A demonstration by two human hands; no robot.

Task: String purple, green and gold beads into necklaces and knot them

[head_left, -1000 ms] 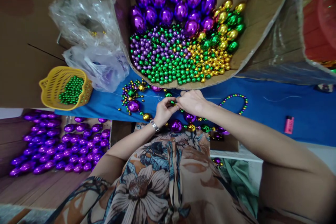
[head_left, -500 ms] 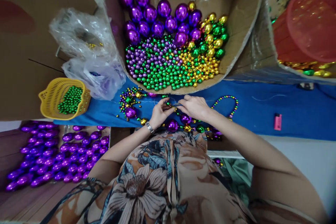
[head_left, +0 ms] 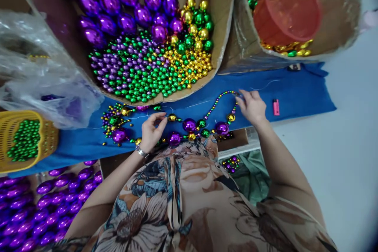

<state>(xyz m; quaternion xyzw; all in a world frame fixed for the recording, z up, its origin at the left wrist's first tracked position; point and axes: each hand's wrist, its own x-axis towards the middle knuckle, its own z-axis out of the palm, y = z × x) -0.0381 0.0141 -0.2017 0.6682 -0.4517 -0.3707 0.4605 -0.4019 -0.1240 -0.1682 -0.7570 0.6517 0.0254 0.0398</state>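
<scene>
Bead strand (head_left: pixel 189 125) spanned two hands: the left hand (head_left: pixel 151 130), fingertips together, pinched it beside one gold bead (head_left: pixel 171 117); the right hand (head_left: pixel 254 107), half-curled, met its loop, grip unclear.

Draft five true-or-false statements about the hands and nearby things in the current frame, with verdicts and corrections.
1. The left hand's fingertips are close to a gold bead. True.
2. The silver wristband is on the right wrist. False: the silver wristband is on the left one.
3. The right hand is at the loop of small beads. True.
4. The pink lighter lies left of both hands. False: the pink lighter lies to the right of both, on the blue cloth.
5. The yellow basket holds green beads. True.
</scene>
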